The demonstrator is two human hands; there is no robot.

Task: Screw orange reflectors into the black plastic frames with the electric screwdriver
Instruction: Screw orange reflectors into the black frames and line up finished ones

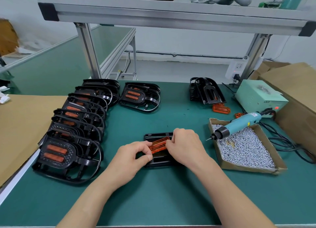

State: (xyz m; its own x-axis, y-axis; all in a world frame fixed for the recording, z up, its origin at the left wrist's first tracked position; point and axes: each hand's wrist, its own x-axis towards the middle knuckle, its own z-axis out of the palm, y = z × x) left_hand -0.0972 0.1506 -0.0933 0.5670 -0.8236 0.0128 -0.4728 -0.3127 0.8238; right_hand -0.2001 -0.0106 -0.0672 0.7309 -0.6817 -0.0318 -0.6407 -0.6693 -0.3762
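Note:
An orange reflector (158, 144) sits tilted over a black plastic frame (158, 162) lying flat on the green mat. My left hand (131, 157) pinches the reflector's left end. My right hand (185, 144) pinches its right end, covering part of the frame. The teal electric screwdriver (239, 125) lies untouched on the screw box to the right, tip pointing left.
A cardboard tray of silver screws (246, 150) sits right of my hands. Several frames with reflectors (75, 128) overlap in a row at left, one more (140, 97) behind. Empty frames (205, 91), loose reflectors (221, 108) and a power supply (259, 96) stand far right, cables trailing.

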